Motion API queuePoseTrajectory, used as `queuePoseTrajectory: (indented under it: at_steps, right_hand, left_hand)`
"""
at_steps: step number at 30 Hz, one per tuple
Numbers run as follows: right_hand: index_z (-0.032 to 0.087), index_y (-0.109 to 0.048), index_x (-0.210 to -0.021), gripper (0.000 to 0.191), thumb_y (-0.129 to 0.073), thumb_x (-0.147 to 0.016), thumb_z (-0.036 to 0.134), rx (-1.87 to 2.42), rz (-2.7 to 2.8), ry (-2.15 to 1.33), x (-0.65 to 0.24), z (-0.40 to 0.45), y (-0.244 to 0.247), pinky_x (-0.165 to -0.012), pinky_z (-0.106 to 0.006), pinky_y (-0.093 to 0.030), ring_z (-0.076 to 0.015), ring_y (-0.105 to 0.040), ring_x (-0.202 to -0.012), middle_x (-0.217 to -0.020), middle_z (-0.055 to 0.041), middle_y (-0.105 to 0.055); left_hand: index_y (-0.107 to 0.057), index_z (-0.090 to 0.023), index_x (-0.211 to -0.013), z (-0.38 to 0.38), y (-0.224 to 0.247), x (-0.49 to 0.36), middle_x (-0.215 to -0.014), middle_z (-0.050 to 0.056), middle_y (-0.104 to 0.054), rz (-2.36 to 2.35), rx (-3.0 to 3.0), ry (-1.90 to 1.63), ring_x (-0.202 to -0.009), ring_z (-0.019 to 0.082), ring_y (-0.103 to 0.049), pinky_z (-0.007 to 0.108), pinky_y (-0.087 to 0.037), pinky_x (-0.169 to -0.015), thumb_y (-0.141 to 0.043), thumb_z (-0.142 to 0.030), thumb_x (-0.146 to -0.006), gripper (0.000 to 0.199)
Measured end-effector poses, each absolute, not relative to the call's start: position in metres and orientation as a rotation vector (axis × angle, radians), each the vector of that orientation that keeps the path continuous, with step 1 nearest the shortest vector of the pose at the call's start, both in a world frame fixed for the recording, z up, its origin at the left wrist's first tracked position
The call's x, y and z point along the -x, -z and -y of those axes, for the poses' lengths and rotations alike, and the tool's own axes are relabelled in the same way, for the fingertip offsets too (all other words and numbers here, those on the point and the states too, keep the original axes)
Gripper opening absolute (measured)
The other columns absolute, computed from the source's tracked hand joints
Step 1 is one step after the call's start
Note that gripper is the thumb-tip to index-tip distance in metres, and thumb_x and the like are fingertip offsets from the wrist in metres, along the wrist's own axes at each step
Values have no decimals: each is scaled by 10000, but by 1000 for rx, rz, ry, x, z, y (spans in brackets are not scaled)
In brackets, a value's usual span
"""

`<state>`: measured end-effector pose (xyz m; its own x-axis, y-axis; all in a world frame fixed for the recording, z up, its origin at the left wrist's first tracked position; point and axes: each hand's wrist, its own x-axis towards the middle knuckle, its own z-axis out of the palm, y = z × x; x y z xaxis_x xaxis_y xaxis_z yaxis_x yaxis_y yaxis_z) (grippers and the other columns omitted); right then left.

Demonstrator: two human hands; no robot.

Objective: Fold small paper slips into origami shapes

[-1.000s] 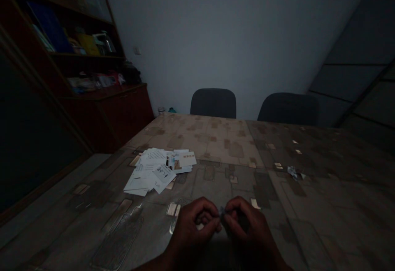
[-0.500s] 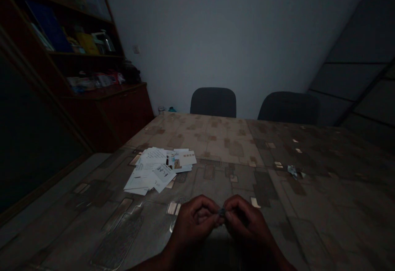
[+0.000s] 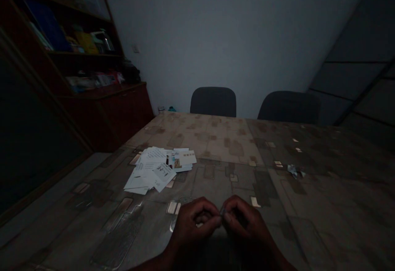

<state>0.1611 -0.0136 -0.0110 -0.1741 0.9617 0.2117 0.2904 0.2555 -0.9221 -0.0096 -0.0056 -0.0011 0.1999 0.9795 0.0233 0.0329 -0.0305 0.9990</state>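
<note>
The room I look into is dim, and the patterned table (image 3: pixel 216 135) fills the lower half of the frame. Left of centre I have a loose pile of cards (image 3: pixel 148 170), white and overlapping, some printed and one with bold dark writing; it lies beyond my hands and apart from them. At right of centre sits a crumpled wad (image 3: pixel 295 171), pale and creased, well clear of my fingers. Past the far edge I see two dark chairs (image 3: pixel 212 101) against a pale wall (image 3: pixel 216 32), and at upper left a reddish cabinet (image 3: pixel 123 110) with crowded shelves, a blue folder (image 3: pixel 47 24) among the contents. At lower centre my left hand (image 3: pixel 191 221) and right hand (image 3: pixel 247 219) come nearly together, thumbs and forefingers pinched on a scrap (image 3: pixel 221 211) between them, above the table. It looks small, thin and greyish; my fingertips cover most of it, so I cannot make out its full shape or what it is made of.
</note>
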Motion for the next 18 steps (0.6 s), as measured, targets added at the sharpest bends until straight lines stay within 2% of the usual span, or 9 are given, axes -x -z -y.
queuePoseTrajectory:
  at_steps: [3, 6, 11, 18]
  right_hand:
    - [193, -573, -776, 131, -532, -855, 290, 1122, 1648, -1023, -163, 13, 10, -656, -264, -423, -161, -572, -716, -771, -22, -628]
    - [192, -583, -818, 165, -537, -872, 341, 1089, 1629, -1133, -166, 13, 10, -693, -282, -439, -182, -613, -766, -839, -51, -682]
    - [198, -561, -803, 230, -567, -859, 421, 1139, 1548, -1255, -167, 14, 13, -632, -270, -411, -174, -607, -652, -659, -14, -656]
    - [196, -547, -790, 362, -560, -847, 554, 1118, 1508, -1309, -165, 16, 13, -591, -252, -372, -151, -559, -605, -624, 6, -614]
  left_hand:
    - [-659, -146, -738, 3, 0, 10, -624, 15, -645, -1005, -1244, -1039, -594, 151, -617, 220, -467, -564, -677, -305, -747, 160]
    - [-687, -145, -789, -1, -4, 13, -680, 27, -661, -1000, -1310, -1038, -627, 155, -624, 223, -469, -585, -696, -310, -748, 170]
    - [-751, -182, -909, -7, -6, 20, -804, 46, -673, -886, -1568, -1089, -724, 166, -636, 234, -472, -636, -671, -215, -759, 174]
    - [-762, -181, -850, -7, -9, 20, -785, 51, -668, -807, -1654, -1119, -701, 159, -621, 246, -474, -646, -673, -165, -746, 138]
